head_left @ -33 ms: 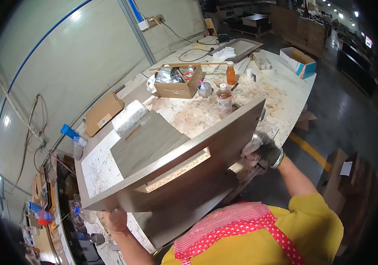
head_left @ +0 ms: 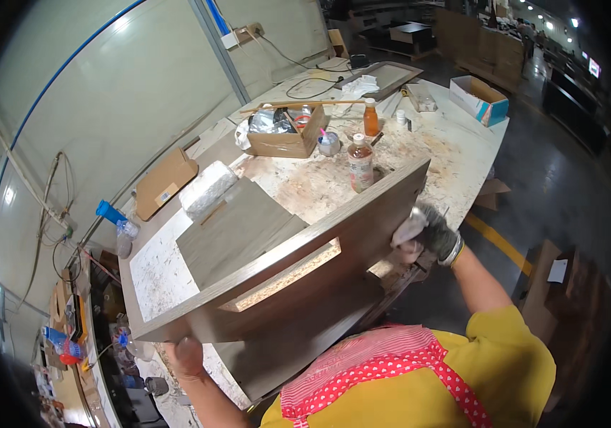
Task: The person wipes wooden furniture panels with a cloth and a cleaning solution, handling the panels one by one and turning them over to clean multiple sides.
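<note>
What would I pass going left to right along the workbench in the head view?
Blue-capped bottle → flat cardboard box → open cardboard box of supplies → orange bottle → blue-and-white box.

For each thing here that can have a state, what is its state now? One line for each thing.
Wooden panel: tilted on edge, held at both ends.
Left hand: bare, gripping the panel's lower left corner.
Right hand: gloved, gripping the panel's right end.
Cardboard box: open, filled with items.
Bottle with orange cap: upright, capped.
Blue-sided box: open.
</note>
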`<state>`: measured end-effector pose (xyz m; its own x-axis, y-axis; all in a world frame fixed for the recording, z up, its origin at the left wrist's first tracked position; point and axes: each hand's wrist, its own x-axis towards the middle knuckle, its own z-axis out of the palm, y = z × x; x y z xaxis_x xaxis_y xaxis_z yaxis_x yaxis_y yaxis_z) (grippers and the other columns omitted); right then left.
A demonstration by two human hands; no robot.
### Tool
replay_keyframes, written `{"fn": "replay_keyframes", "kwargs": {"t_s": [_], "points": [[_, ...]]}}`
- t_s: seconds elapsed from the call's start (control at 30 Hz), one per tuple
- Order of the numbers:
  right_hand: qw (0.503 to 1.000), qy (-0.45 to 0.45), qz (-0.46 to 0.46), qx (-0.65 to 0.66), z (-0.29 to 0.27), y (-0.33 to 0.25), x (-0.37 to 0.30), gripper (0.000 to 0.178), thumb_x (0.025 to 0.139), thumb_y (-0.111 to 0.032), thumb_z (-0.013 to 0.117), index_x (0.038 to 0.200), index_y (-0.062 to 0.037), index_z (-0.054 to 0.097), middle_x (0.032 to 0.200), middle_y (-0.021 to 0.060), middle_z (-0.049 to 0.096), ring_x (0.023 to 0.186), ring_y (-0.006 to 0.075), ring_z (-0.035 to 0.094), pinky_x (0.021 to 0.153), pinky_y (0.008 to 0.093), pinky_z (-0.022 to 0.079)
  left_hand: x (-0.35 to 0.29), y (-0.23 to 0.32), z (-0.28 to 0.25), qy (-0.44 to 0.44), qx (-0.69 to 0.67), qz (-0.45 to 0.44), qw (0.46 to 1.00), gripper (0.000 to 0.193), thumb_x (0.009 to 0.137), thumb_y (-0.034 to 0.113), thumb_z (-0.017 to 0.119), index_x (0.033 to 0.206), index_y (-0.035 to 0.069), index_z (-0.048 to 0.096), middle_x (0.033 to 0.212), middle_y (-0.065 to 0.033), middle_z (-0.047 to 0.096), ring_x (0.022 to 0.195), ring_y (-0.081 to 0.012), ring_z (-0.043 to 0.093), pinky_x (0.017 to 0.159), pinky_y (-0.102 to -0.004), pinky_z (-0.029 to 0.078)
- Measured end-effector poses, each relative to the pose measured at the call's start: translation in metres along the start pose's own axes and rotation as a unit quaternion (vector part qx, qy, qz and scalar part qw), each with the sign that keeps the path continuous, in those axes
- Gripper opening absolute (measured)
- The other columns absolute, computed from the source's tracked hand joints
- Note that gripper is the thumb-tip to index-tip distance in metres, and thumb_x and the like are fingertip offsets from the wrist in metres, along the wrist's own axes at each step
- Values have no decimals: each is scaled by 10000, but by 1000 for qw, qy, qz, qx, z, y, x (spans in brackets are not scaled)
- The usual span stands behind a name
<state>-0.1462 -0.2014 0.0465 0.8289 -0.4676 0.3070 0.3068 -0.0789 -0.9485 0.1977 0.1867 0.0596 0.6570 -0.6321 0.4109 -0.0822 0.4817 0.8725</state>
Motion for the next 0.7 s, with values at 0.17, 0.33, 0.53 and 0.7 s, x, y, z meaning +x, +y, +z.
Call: {"fn": "replay_keyframes", "kwargs": {"t_s": [0.17,0.33,0.53,0.7], "points": [[964,144,-41,-218,-7,-48,22,155,767,-67,615,916,-59,576,836,40,608,796,137,555,745,270,454,-8,26,32,55,67,22,996,602,617,101,673,1170,0,457,1086,-92,532,1028,-228,493,913,-358,363],[960,38,65,-268,-33,-50,26,203,765,-75,599,965,-47,581,920,24,592,839,119,537,771,268,451,-3,51,60,-176,16,190,966,565,701,269,720,1138,41,444,1001,-274,562,864,-344,585,750,-419,484],[989,135,49,-35,-27,-54,13,252,809,-136,567,1041,-37,563,961,57,596,849,122,556,757,264,468,-17,70,83,-226,128,158,953,480,757,281,657,1154,64,497,1175,-280,468,1018,-326,511,884,-462,404],[979,157,90,-96,-14,-65,9,297,813,-108,558,1096,-23,534,983,73,602,865,133,572,734,268,496,0,81,95,-321,31,93,942,503,720,255,701,1164,118,509,1196,-341,425,1129,-377,449,918,-521,355]]}}
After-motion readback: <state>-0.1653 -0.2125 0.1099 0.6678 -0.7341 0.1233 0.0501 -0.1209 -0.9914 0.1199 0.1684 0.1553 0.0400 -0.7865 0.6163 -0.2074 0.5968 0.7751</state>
